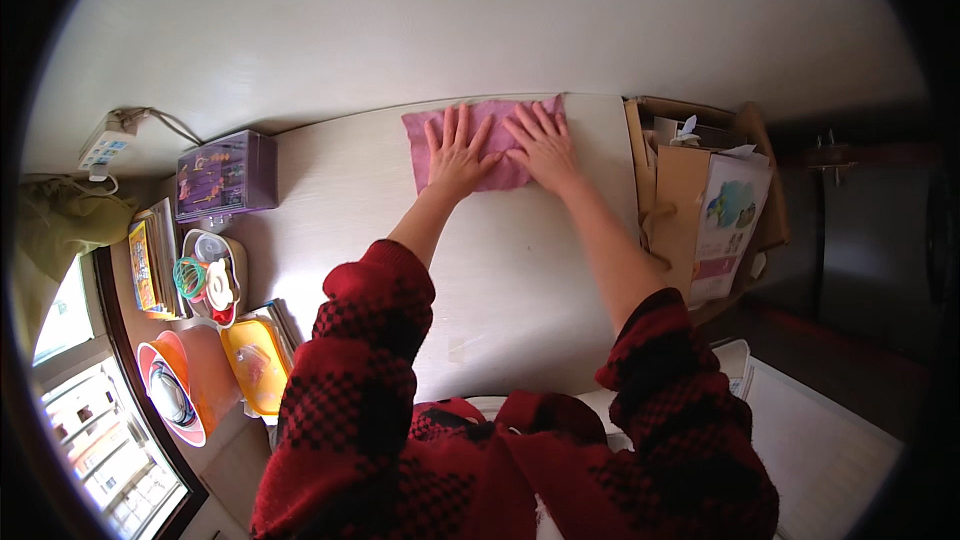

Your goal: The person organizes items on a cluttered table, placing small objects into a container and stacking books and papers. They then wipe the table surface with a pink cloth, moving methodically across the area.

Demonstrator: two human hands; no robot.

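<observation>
A pink cloth [491,178] lies spread, slightly wrinkled, on the pale tabletop [517,262] near its far edge by the wall. My left hand [454,157] presses flat on the cloth's left part with fingers spread. On its right part rests my right hand [546,148], also flat with the fingers apart. The two thumbs point towards each other, with a small gap between them. Neither hand grips the cloth. The fabric under both palms is hidden.
Along the left stand a purple case [225,172], books [161,262], a basket of small items [238,270], a yellow tray [255,330] and a pink-orange bin [214,367]. A power strip [109,139] hangs on the wall. An open cardboard box [679,187] holding papers sits right.
</observation>
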